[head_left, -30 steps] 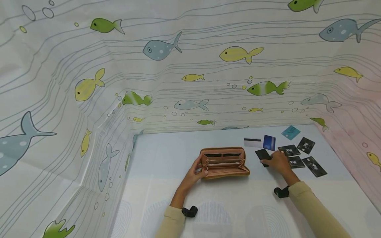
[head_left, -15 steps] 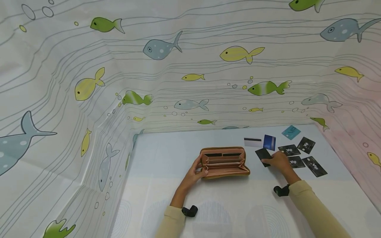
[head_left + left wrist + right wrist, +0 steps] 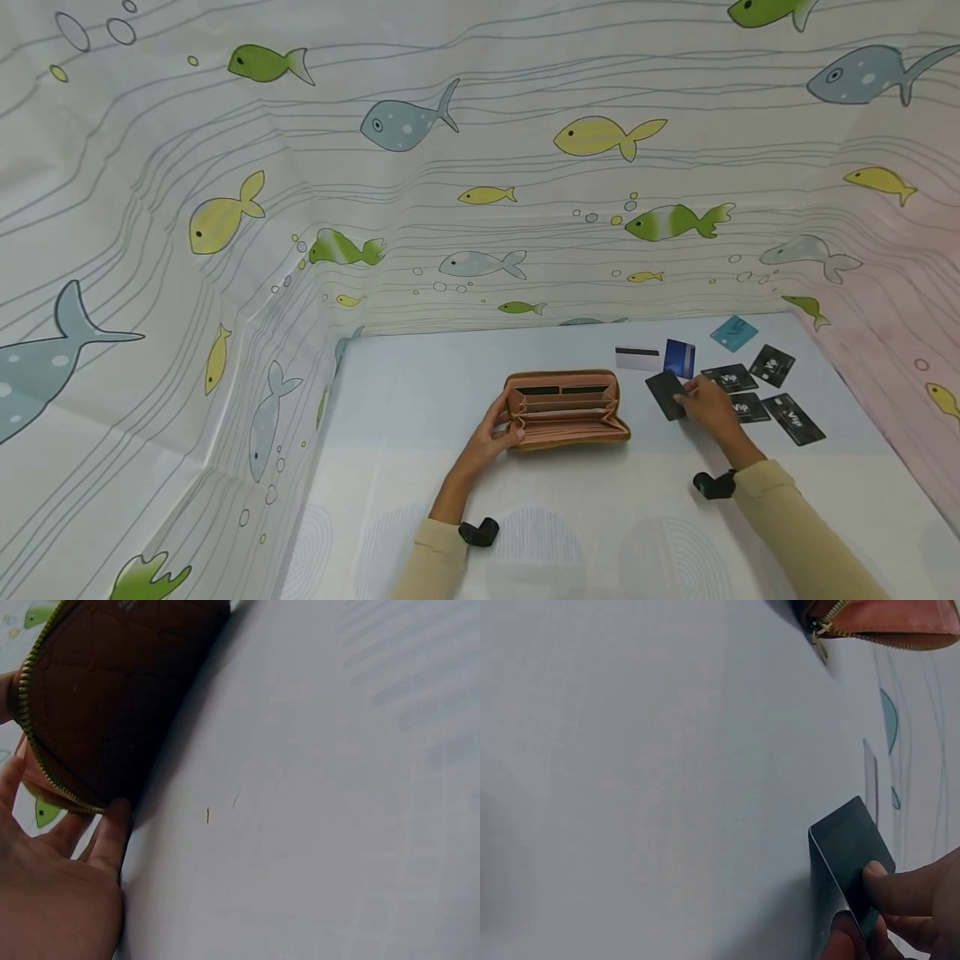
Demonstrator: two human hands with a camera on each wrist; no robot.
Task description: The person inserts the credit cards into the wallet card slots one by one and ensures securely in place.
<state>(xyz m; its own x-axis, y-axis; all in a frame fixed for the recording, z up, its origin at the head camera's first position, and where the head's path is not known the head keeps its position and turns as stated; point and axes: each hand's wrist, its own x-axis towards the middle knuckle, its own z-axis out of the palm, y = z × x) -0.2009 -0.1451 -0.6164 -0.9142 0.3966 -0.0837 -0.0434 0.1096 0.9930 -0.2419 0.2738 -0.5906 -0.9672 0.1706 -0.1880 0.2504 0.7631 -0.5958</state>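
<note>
My right hand [image 3: 711,407] pinches a plain black card [image 3: 664,395] between thumb and fingers, right of the wallet. In the right wrist view the card [image 3: 849,844] stands tilted, its near edge raised and the thumb on its upper face. A brown zip-around wallet [image 3: 567,409] lies unzipped, with its pleated compartments facing up and two dark cards showing in its upper slots. Its left end is gripped by my left hand [image 3: 483,443], thumb at the front inside edge. The left wrist view has the wallet's quilted outer side [image 3: 112,697] and brass zip teeth.
Behind the black card lie a white card [image 3: 637,358] with a black stripe and a blue card [image 3: 679,358]. Several black "Vip" cards [image 3: 793,419] and a teal card [image 3: 733,333] spread out at the right. Fish-printed sheeting [image 3: 480,167] walls in the table's back and sides.
My right hand has shifted slightly right and up, and the thumb has moved to the card's right edge. The black card has tilted up a little. My left hand and the wallet stay put.
</note>
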